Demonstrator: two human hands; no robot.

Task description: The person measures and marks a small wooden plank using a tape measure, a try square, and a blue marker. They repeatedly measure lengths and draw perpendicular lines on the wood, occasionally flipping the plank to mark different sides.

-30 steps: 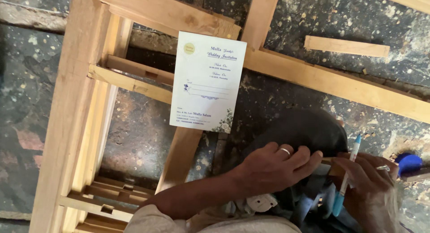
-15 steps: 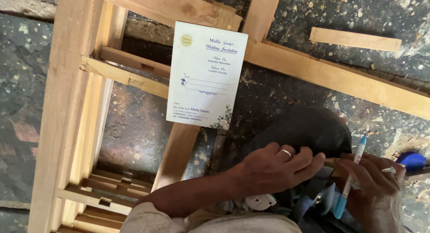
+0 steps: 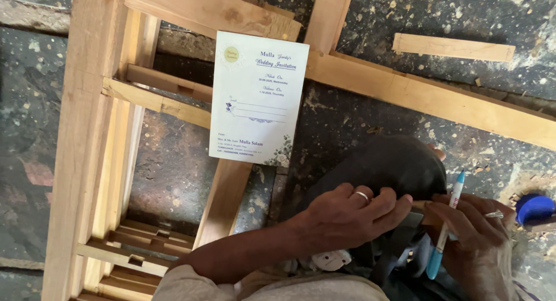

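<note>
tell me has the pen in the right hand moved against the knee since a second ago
No. The blue pen in the right hand keeps its place beside the dark-clothed knee; the small shift matches the whole view's shift.

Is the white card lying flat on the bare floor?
No, the white card rests on the wooden frame.

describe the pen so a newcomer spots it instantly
Start at the big wooden frame on the speckled floor, then drop to the bottom right corner, where the right hand is. The pen stands upright in its fingers: slim, white barrel, blue ends, unlike the wood around.
</note>
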